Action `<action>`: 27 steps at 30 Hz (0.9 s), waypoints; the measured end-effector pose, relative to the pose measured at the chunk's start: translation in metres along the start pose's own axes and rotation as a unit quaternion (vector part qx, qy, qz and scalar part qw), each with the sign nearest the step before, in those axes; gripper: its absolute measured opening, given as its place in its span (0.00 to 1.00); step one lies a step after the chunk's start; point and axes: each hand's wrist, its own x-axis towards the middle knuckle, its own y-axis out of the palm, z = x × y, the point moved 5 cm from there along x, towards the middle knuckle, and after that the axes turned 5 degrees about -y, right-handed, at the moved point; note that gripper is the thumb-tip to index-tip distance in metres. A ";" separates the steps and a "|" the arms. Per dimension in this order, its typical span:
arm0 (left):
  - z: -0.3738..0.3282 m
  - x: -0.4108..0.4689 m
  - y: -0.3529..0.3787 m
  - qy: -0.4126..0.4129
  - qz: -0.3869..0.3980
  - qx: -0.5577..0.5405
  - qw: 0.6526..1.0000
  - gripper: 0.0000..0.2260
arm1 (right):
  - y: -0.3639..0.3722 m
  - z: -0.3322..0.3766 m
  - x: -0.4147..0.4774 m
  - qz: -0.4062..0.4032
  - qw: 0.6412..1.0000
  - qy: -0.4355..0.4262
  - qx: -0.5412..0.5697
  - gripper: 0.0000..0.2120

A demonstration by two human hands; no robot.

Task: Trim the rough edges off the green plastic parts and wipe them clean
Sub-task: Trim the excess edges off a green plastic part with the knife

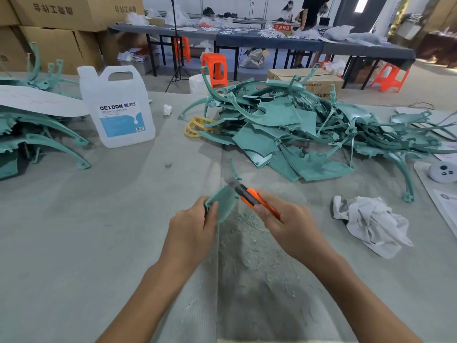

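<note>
My left hand (191,225) grips a small green plastic part (225,203) held above the grey table cover. My right hand (288,222) holds an orange and black utility knife (251,196), its blade lying against the part's upper right edge. A thin green strip (233,169) sticks up just beyond the blade. Fine green shavings (243,231) lie on the cloth below my hands. A crumpled white rag (371,224) rests to the right. A large heap of green parts (296,129) is piled further back.
A clear DEXCON jug (117,107) stands at the back left, beside stacked green parts (37,134) under a white sheet. Yellow rings (195,126) lie by the heap. Orange stools, cardboard boxes and long tables with people stand beyond.
</note>
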 end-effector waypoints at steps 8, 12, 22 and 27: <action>0.001 -0.004 -0.005 0.022 -0.016 -0.033 0.999 0.11 | -0.019 -0.037 -0.002 -0.028 0.988 0.095 -0.115 0.16; 0.004 0.001 0.001 0.001 0.000 -0.016 1.000 0.10 | -0.012 0.000 -0.006 -0.062 0.997 0.024 -0.029 0.18; -0.009 -0.005 0.001 0.039 0.017 0.010 0.999 0.10 | -0.033 0.004 0.019 0.018 0.983 0.041 -0.178 0.17; -0.004 -0.003 0.002 0.009 0.006 0.002 1.000 0.10 | -0.049 0.009 0.019 -0.010 0.985 0.036 -0.166 0.15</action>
